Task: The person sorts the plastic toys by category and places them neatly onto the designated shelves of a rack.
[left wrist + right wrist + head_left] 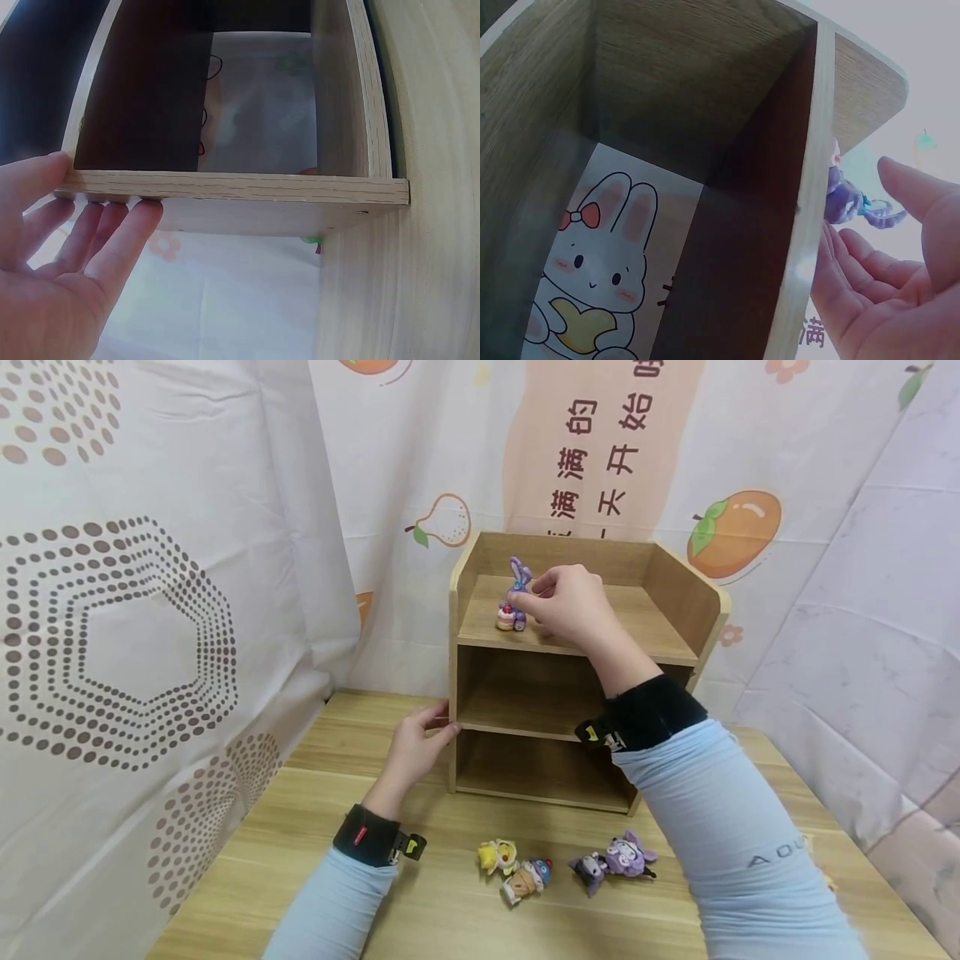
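Note:
A purple rabbit figurine (519, 578) with a small cake at its front stands upright at the left of the top board of a wooden shelf (577, 647). My right hand (573, 602) is around it, thumb and fingers on either side; in the right wrist view a gap shows between the thumb (907, 184) and the figurine (844, 196). My left hand (416, 743) holds the shelf's left side panel (232, 185), with the thumb on the front edge and the fingers against the outer face.
On the table (420, 910) before the shelf lie a yellow figurine (497, 856), a blue-hatted figurine (527, 882) and purple-and-black figurines (624, 857). Something orange-yellow (827, 878) shows partly behind the right sleeve. A printed curtain (390, 460) hangs behind.

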{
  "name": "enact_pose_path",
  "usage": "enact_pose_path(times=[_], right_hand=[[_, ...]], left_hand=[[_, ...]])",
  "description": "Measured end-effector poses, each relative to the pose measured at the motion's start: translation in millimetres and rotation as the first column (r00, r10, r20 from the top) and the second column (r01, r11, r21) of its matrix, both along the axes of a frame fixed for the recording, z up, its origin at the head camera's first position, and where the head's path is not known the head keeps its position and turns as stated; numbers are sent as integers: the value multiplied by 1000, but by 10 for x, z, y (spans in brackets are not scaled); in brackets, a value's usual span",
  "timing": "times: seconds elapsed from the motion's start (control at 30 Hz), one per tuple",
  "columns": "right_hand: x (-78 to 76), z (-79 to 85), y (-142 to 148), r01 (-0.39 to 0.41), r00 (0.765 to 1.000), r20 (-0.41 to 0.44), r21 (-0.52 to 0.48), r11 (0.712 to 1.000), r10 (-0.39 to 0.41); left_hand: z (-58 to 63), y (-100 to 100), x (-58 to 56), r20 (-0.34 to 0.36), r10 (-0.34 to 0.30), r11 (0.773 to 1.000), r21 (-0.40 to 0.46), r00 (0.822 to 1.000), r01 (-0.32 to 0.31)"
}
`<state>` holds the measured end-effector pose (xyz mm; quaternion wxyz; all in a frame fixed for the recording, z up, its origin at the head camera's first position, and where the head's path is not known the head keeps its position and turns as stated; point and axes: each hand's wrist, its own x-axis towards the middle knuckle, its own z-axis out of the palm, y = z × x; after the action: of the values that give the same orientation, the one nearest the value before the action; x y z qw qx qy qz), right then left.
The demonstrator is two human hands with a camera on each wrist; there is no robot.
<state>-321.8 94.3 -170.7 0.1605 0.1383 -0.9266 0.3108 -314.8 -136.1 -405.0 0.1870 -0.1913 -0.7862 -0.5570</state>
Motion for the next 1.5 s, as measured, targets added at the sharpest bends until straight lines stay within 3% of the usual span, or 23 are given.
enact_pose_path(times=[0.33, 0.73, 1.1, 1.5], right_hand=[[-56, -23, -45, 24, 1000, 2, -14, 1000, -24], [-117, -48, -40, -74, 994, 76, -92, 993, 81], [-123, -57, -85, -96, 995, 18, 7, 995, 96], [-118, -59, -105, -71, 997, 20, 24, 997, 71]], left_hand=[[-1, 2, -4, 20, 3, 1000, 10, 1000, -3], [-19, -14, 14, 41, 3, 1000, 5, 999, -3], [-3, 3, 10, 24, 10, 1000, -1, 1000, -10], [5, 12, 19, 34, -2, 1000, 15, 999, 2]])
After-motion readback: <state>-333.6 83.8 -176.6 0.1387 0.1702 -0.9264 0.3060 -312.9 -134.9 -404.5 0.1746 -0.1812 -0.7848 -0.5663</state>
